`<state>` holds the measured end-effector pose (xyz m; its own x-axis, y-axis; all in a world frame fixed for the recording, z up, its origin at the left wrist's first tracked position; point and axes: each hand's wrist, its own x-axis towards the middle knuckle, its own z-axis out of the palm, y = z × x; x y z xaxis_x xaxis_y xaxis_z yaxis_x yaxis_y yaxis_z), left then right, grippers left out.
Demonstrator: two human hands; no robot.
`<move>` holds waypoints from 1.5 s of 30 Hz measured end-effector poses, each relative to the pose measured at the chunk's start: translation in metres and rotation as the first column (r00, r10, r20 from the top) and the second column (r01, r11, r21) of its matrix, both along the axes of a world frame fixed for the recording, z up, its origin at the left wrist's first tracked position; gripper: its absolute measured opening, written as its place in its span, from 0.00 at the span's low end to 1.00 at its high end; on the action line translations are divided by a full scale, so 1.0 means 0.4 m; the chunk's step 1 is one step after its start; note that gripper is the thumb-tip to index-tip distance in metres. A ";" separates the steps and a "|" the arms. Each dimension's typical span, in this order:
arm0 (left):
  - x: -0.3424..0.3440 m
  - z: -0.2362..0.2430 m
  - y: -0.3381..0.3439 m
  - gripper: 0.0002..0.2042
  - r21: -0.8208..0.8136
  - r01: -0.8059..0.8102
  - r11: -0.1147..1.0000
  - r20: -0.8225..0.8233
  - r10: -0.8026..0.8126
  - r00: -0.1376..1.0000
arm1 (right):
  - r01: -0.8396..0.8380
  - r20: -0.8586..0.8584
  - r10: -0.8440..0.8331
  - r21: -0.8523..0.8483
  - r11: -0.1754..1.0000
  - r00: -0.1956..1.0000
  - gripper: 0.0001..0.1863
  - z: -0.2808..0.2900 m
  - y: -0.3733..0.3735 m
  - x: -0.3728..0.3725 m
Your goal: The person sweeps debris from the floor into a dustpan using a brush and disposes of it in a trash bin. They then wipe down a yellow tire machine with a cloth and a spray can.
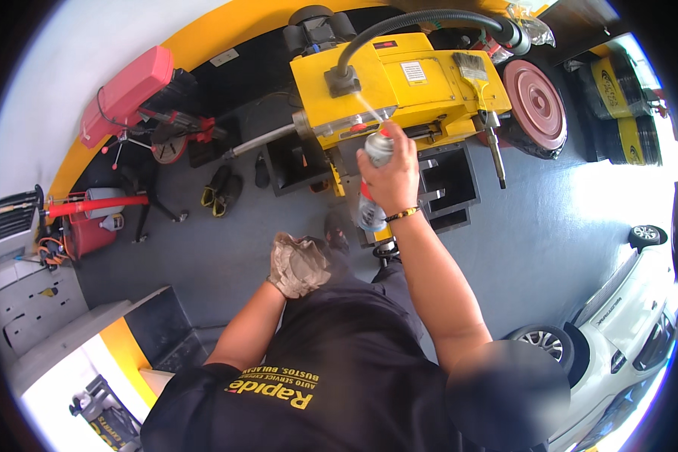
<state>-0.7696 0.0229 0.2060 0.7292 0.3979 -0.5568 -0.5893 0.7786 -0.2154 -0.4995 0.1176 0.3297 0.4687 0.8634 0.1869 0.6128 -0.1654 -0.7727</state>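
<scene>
My right hand (396, 175) is wrapped round a spray can (379, 151) with a red top, one finger on the nozzle. From the nozzle a thin pale streak, a spray jet or a straw, reaches toward the base of a black hose on the yellow machine (418, 83). Low in front of my body, my left hand (282, 264) is covered by a soiled beige glove or cloth. It appears closed round a crumpled beige-grey rag (307, 265); its fingers are mostly hidden. A paintbrush (471, 71) lies on the machine's right part.
Black open trays (452, 181) and a metal shaft (267, 139) jut out from the machine. Brown-red drum lid (535, 108) at its right, red-pink machine (132, 90) at left. Shoes (222, 190) lie on the floor. A white car (625, 324) stands at lower right.
</scene>
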 end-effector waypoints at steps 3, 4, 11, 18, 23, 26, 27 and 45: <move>-0.048 -0.135 -0.058 0.17 0.518 0.482 0.707 -0.729 0.069 0.681 | -0.147 -0.009 0.147 -0.149 0.978 0.989 0.33 0.042 -0.014 -0.042; -0.041 -0.146 -0.062 0.18 0.542 0.594 0.594 -0.790 0.120 0.601 | -0.031 0.004 0.031 -0.074 0.997 1.000 0.34 0.010 -0.014 -0.020; -0.035 0.046 0.063 0.26 0.165 -0.041 0.986 0.006 0.040 0.999 | 0.051 0.063 -0.050 -0.010 0.999 0.997 0.34 0.027 -0.037 0.082; -0.011 0.111 0.290 0.27 0.382 -0.060 0.922 -0.144 0.123 0.982 | -0.014 0.188 -0.013 0.139 0.990 0.982 0.33 0.143 0.017 0.140; 0.010 0.156 0.486 0.25 0.587 -0.231 0.776 -0.015 0.296 0.955 | -0.105 0.236 0.092 0.041 0.994 0.967 0.34 0.193 -0.007 0.129; 0.065 0.134 0.617 0.22 0.817 -0.068 0.572 -0.320 0.547 0.773 | -0.161 0.210 0.139 0.089 0.983 0.968 0.36 0.186 -0.082 0.085; 0.124 0.164 0.643 0.21 0.796 0.096 0.597 -0.479 0.526 0.702 | -0.171 0.201 0.152 0.084 0.982 0.968 0.36 0.170 -0.120 0.079; 0.340 0.085 0.677 0.25 -0.026 0.998 -0.059 -0.292 0.955 0.049 | -0.243 -0.052 0.248 0.080 0.967 0.967 0.43 0.200 -0.359 0.090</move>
<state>-0.6337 0.2936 0.2398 0.4565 0.8345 0.3086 0.7572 -0.5465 0.3577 -0.4637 -0.0260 0.4095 0.2564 0.9387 0.2305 0.5791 0.0418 -0.8142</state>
